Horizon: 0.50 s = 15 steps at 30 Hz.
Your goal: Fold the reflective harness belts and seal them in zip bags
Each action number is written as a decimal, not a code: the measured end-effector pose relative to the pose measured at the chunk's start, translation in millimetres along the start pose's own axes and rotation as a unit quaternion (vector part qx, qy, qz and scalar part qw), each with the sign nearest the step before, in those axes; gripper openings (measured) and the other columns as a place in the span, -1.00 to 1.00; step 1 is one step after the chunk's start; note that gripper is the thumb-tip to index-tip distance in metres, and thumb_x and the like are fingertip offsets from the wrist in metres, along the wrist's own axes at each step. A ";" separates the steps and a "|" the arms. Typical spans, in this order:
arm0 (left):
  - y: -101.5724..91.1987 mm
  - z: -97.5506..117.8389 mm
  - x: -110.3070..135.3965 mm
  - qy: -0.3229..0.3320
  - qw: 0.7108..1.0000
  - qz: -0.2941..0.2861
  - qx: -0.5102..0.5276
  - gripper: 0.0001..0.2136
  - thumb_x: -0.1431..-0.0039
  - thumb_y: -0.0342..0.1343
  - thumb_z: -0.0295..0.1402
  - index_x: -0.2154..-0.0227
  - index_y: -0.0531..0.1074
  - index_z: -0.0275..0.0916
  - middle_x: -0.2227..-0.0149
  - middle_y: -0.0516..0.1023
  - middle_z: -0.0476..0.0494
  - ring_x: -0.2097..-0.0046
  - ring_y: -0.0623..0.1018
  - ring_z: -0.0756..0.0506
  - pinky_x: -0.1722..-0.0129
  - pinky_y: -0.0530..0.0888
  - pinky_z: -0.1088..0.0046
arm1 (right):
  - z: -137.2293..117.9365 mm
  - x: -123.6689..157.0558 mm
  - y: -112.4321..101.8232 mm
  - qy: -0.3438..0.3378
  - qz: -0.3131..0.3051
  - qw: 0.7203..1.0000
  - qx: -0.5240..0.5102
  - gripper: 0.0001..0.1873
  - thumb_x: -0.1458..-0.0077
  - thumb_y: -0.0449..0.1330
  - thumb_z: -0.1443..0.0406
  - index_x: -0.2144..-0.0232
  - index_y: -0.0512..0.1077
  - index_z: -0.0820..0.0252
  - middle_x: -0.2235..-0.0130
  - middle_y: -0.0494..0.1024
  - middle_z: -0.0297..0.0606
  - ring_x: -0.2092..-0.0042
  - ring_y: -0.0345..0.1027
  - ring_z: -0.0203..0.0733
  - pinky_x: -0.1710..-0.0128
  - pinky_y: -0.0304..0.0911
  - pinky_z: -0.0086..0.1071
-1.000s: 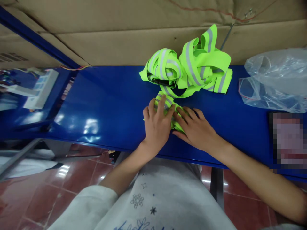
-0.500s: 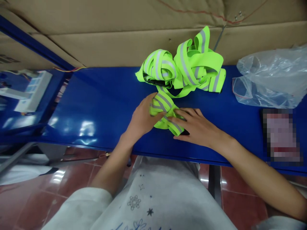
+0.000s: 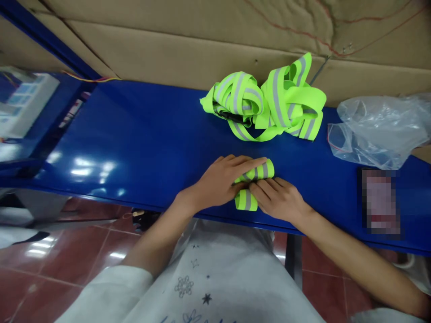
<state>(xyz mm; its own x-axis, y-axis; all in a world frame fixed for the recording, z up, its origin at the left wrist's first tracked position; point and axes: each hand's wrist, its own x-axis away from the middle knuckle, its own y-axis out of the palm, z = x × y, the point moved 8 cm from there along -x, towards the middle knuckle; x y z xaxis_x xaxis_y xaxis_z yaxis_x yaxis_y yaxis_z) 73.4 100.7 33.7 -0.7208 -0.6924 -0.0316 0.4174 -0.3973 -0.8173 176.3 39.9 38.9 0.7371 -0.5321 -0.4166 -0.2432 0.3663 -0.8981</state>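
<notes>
A folded yellow-green reflective strap with grey stripes is between my two hands, close to the front edge of the blue table. My left hand wraps over its left and upper side, fingers reaching across the top. From the right, my right hand grips it with bent fingers. One loop sticks out below the hands and another part shows above them; the middle is hidden by my fingers. Behind lies a tangled pile of similar reflective straps, with a black buckle-like piece at its left.
A clear plastic bag lies at the right back. Nearer on the right is a blurred-out, phone-like object. The blue table meets a brown padded wall. At far left stands a white tray-like object.
The strap has been gathered into a smaller bundle. My left hand has moved right over its top, and my right hand's spread fingers have closed on it. The view has shifted slightly.
</notes>
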 end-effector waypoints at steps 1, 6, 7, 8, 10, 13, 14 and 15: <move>1.9 2.4 1.6 0.010 1.000 -0.007 0.021 -0.33 -0.31 0.01 -0.48 -0.44 0.08 0.04 -0.33 0.39 -0.12 -0.26 0.43 -0.23 -0.23 0.35 0.11 | 1.6 -0.9 -1.9 0.016 0.015 1.000 -0.020 -0.81 -0.34 0.08 0.38 0.32 0.46 0.16 0.46 0.43 -0.33 0.44 0.25 -0.25 0.42 0.09 -0.26; -1.0 -0.4 13.0 0.040 0.970 -0.035 0.235 -0.34 -0.35 0.06 -0.37 -0.46 0.04 -0.06 -0.39 0.30 -0.18 -0.36 0.36 -0.20 -0.35 0.30 0.15 | 14.3 -2.8 -2.7 0.108 0.046 0.981 -0.154 -0.77 -0.33 0.11 0.29 0.41 0.42 0.18 0.45 0.46 -0.35 0.49 0.28 -0.31 0.46 0.16 -0.34; -1.3 -2.8 15.6 0.031 0.956 -0.050 0.287 -0.33 -0.34 0.07 -0.37 -0.46 0.04 -0.05 -0.42 0.26 -0.17 -0.38 0.35 -0.20 -0.34 0.33 0.17 | 16.4 -2.7 -1.0 0.122 0.041 0.977 -0.170 -0.76 -0.33 0.12 0.28 0.41 0.41 0.18 0.45 0.47 -0.35 0.49 0.28 -0.32 0.47 0.16 -0.35; -0.7 -5.1 18.0 0.017 0.940 -0.066 0.333 -0.31 -0.32 0.11 -0.36 -0.46 0.05 -0.03 -0.43 0.24 -0.15 -0.39 0.34 -0.21 -0.33 0.36 0.19 | 17.9 -2.7 0.8 0.133 0.035 0.974 -0.182 -0.75 -0.34 0.13 0.27 0.42 0.41 0.18 0.44 0.47 -0.35 0.49 0.30 -0.32 0.48 0.16 -0.36; 1.8 -9.1 20.8 -0.017 0.916 -0.084 0.392 -0.26 -0.25 0.22 -0.31 -0.45 0.08 0.00 -0.42 0.27 -0.14 -0.37 0.37 -0.25 -0.27 0.44 0.19 | 20.4 -3.3 3.3 0.147 0.029 0.968 -0.202 -0.73 -0.35 0.12 0.26 0.43 0.40 0.18 0.44 0.48 -0.34 0.47 0.32 -0.33 0.48 0.17 -0.38; 4.4 -16.9 17.5 -0.052 0.916 -0.051 0.395 -0.22 -0.18 0.31 -0.23 -0.43 0.13 -0.02 -0.38 0.35 -0.16 -0.32 0.44 -0.26 -0.25 0.47 0.18 | 24.8 -5.8 4.4 0.167 0.039 0.955 -0.243 -0.72 -0.37 0.13 0.26 0.43 0.38 0.18 0.44 0.46 -0.35 0.46 0.32 -0.34 0.47 0.16 -0.41; 4.8 -19.5 15.1 -0.056 0.920 -0.032 0.386 -0.24 -0.18 0.31 -0.25 -0.41 0.16 -0.04 -0.37 0.36 -0.16 -0.33 0.43 -0.24 -0.28 0.43 0.18 | 27.1 -6.6 4.1 0.174 0.047 0.949 -0.259 -0.71 -0.37 0.13 0.26 0.44 0.37 0.18 0.45 0.44 -0.36 0.46 0.31 -0.35 0.48 0.15 -0.42; 5.6 -21.9 12.4 -0.057 0.923 -0.016 0.381 -0.28 -0.18 0.30 -0.28 -0.39 0.22 -0.06 -0.36 0.37 -0.15 -0.33 0.43 -0.23 -0.31 0.40 0.18 | 29.5 -7.1 4.0 0.182 0.053 0.942 -0.277 -0.69 -0.38 0.13 0.26 0.46 0.35 0.18 0.47 0.42 -0.37 0.46 0.30 -0.35 0.47 0.15 -0.42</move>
<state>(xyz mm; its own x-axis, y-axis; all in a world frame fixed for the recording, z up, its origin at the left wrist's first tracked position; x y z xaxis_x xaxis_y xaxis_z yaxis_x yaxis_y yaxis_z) 54.7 103.1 16.2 -0.6942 -0.7151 0.0823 0.6966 -0.6962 -0.1735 188.7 67.7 42.4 0.4502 -0.7784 -0.4376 -0.6686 0.0310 -0.7430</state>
